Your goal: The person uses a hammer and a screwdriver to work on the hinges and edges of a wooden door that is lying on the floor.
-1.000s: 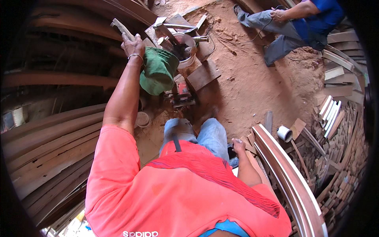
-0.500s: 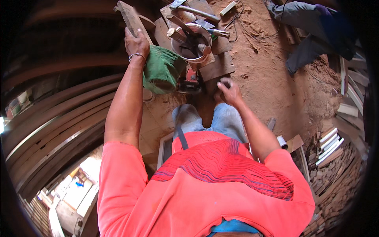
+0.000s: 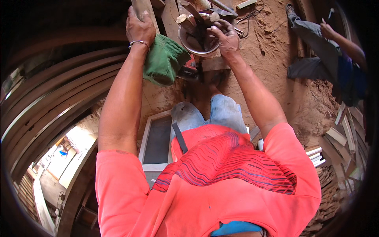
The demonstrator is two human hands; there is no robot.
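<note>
My left hand is closed around the edge of a wooden plank, whose far end runs out of the picture. A green cloth bag or cap hangs just below that hand. Over the right rim of a white bucket, my right hand has its fingers bent around a tool handle with a pale round end; the tool's lower part is hidden. Other wooden handles stand in the bucket. Beneath it sits a red and black power tool, partly covered by the green cloth.
Stacked long boards line the left side. Another person in grey trousers is at the far right. A framed dark panel lies by my knees. Wood offcuts are piled on the right, and a cable crosses the dusty ground.
My right hand has moved up and forward from near my knee to the bucket. A handle there now points farther up. My left hand keeps the plank. The other person's arm has come into view.
</note>
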